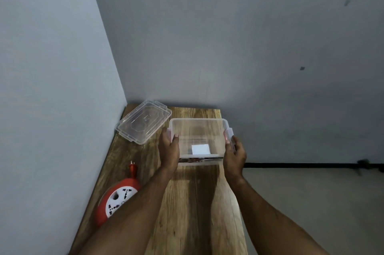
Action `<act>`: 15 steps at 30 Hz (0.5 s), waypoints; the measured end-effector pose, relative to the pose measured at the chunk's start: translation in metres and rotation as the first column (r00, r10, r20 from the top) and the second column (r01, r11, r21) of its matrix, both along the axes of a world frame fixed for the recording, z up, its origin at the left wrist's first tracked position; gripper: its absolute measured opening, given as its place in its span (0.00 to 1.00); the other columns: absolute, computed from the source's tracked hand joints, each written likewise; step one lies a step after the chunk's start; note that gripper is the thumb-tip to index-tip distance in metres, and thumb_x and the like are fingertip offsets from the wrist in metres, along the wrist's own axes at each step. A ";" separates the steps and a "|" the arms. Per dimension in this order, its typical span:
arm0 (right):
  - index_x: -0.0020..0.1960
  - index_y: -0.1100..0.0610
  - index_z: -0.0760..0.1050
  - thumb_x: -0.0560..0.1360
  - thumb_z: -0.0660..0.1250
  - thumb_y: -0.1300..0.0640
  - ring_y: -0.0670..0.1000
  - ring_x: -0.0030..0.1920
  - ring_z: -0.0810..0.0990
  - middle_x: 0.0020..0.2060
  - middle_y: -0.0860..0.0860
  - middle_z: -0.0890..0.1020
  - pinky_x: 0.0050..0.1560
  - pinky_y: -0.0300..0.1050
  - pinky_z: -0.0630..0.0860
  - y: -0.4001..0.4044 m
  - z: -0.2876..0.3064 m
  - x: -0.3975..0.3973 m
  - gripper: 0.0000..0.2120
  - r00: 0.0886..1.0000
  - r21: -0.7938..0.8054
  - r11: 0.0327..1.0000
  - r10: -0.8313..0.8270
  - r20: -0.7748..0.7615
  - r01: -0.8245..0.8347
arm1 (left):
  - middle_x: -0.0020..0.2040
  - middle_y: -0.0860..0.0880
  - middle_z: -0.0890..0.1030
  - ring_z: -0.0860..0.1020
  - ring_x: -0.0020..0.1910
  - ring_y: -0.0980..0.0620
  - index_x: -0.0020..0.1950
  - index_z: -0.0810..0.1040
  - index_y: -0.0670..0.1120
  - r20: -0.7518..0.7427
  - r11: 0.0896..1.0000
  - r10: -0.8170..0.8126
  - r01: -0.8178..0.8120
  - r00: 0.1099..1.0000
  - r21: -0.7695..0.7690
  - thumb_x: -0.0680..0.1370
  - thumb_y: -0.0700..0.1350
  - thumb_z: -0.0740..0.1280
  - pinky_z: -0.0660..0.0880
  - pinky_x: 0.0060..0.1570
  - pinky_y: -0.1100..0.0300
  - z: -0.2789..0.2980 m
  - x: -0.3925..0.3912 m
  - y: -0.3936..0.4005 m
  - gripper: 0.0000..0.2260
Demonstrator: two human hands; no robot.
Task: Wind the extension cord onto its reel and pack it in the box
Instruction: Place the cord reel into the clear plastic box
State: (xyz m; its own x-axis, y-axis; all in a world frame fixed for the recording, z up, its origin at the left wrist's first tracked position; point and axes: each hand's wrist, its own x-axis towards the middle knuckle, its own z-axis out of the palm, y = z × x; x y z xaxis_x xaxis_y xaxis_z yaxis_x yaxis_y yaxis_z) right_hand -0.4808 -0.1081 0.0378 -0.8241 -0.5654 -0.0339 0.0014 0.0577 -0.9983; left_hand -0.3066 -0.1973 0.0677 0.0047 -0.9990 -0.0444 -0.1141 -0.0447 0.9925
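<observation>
From the head camera, a clear plastic box (198, 140) sits at the far end of a wooden counter (193, 202), and everything else is placed here relative to that box. The left hand (170, 150) grasps the box's left end, thumb hooked over the rim and fingers curled round the outside by the latch. The right hand (234, 155) grasps the right end the same way, thumb on the rim beside the other latch. The box is open-topped; a white square label (200, 149) shows through its bottom, and a printed strip runs along its near wall.

The lid (144, 121), clear as well, lies flat on the counter just left of the box and a little farther back, near the corner where the two grey walls meet.

The red cord reel (116, 202), with a white socket face, lies well nearer the camera than the box and to its left, partly hidden behind the left forearm. Its red plug (133, 168) sticks out from the reel toward the box. The reel is outside the box.
</observation>
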 end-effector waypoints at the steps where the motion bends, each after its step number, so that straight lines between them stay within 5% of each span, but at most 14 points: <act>1: 0.70 0.53 0.75 0.79 0.68 0.41 0.49 0.62 0.81 0.62 0.50 0.81 0.58 0.48 0.82 0.007 -0.001 0.002 0.24 1.000 0.001 1.000 -0.002 -0.007 0.002 | 0.61 0.49 0.79 0.80 0.58 0.49 0.66 0.72 0.51 0.012 1.000 -0.001 0.001 1.000 0.004 0.82 0.44 0.64 0.82 0.53 0.48 0.001 0.003 0.007 0.13; 15: 0.71 0.57 0.74 0.81 0.68 0.49 0.50 0.63 0.79 0.63 0.51 0.80 0.64 0.53 0.79 0.092 -0.010 0.049 0.22 0.999 0.083 0.996 -0.041 -0.012 0.042 | 0.67 0.48 0.76 0.76 0.64 0.47 0.73 0.69 0.47 0.053 0.997 -0.037 0.033 0.998 0.074 0.82 0.42 0.64 0.77 0.58 0.51 -0.005 0.048 0.089 0.19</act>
